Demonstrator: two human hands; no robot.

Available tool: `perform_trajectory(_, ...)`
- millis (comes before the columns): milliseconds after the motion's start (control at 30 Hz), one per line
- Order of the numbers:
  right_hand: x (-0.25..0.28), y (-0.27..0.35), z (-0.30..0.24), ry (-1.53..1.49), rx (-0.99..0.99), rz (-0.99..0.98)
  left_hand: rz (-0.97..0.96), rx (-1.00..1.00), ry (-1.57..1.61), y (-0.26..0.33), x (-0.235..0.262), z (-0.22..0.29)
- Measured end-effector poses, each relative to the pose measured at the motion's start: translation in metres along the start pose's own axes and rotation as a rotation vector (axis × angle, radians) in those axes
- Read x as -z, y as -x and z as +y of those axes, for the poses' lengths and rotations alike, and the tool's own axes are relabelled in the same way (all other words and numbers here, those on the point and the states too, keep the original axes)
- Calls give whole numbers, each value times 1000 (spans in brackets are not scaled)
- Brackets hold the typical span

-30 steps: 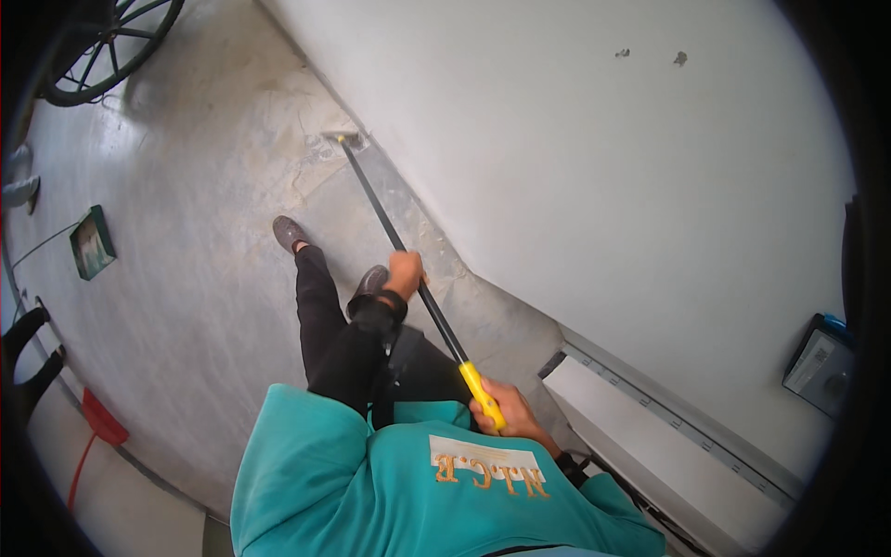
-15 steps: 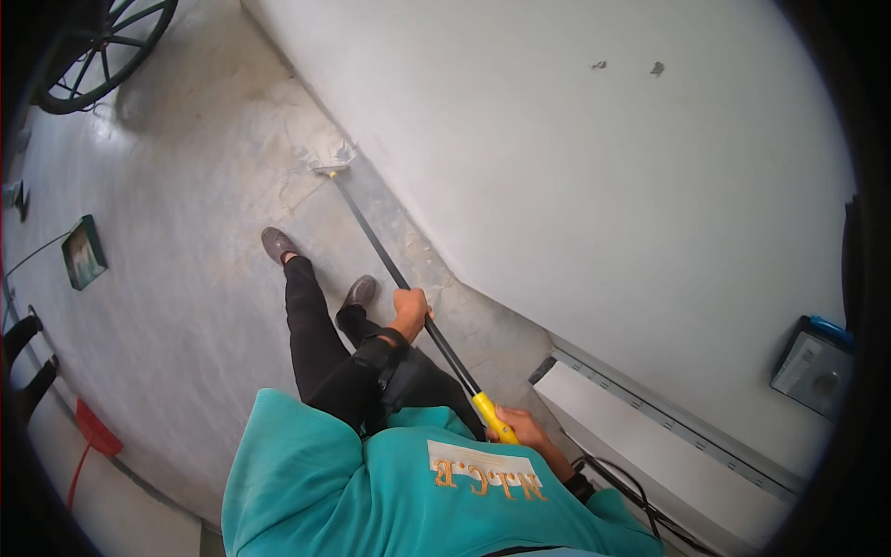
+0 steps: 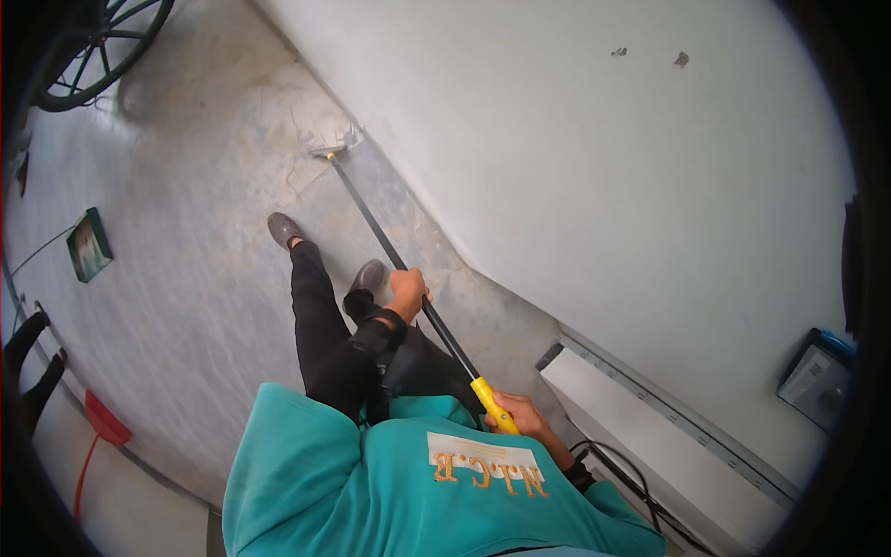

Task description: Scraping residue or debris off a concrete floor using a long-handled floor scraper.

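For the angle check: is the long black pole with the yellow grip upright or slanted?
Slanted: the black pole runs from its yellow grip, in the right hand, down toward the grey floor beside the white wall.

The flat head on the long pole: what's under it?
Around the flat head there is scuffed grey floor, near the white wall. The strip directly beneath is covered, so what lies there can't be seen.
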State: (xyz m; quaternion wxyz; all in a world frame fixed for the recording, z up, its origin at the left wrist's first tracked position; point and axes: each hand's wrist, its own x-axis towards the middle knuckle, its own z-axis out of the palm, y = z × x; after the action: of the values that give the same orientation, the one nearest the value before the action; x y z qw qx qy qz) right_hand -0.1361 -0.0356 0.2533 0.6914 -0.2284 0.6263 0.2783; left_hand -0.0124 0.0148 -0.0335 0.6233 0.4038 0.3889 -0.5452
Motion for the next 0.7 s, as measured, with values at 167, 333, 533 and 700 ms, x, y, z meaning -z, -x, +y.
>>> perform_trajectory(167, -11, 0, 3, 92, 46, 136, 207, -116, -476, -10, -2, -5)
perform_trajectory(333, -6, -25, -19, -123, -42, -138, -146, -265, -448, -71, 30, -7)
perform_trajectory(533, -9, 5, -7, 145, 22, 116, 185, 40, -127, -7, -1, -2)
perform_trajectory(700, -2, 1, -7, 91, 41, 25, 187, -45, -235, 0, -7, 1)
